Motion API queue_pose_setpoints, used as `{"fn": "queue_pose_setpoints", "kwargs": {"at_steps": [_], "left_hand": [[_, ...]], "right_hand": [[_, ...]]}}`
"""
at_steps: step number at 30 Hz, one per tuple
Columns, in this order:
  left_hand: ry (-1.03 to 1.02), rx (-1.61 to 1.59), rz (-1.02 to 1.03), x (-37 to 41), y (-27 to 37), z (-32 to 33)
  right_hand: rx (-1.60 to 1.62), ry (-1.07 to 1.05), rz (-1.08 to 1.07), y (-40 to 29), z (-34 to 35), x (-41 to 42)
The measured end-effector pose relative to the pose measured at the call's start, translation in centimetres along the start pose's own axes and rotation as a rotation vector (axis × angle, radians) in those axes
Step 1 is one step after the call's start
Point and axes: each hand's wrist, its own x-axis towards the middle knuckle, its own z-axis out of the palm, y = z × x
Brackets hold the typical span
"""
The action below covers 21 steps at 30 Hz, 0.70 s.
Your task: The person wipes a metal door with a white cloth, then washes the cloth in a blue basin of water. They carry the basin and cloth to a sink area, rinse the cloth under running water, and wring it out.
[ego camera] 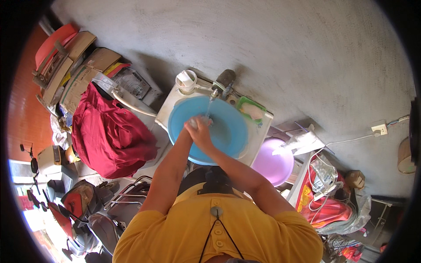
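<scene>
Water runs from the faucet (214,94) into a blue plastic basin (235,131) set in a white sink (260,144). Under the stream, at the basin's left side, my left hand (190,123) and my right hand (200,129) are pressed together. Something whitish, perhaps lather or a small item, shows between them; what it is cannot be told. The fingers are blurred and partly hidden by each other. Behind the basin, a green soap dish (242,100) stands on the right corner, and a white cup (186,80) on the left one.
Dark red cloth (108,131) covers something left of the sink, with stacked cardboard boxes (79,85) behind it. A purple basin (274,161) is at the right. A cable runs to a wall socket (379,128). A parked scooter (75,203) stands at lower left.
</scene>
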Motion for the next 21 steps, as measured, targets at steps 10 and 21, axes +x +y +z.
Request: {"fn": "queue_pose_setpoints", "kwargs": {"at_steps": [10,21], "left_hand": [[0.132,0.084,0.227,2.6,2.2,-1.2],[0.012,0.226,0.169,2.3,-1.1,1.8]], "right_hand": [[0.111,0.092,0.499,3.6,0.5,1.6],[-0.156,0.036,0.132,9.6,-4.2,3.4]]}}
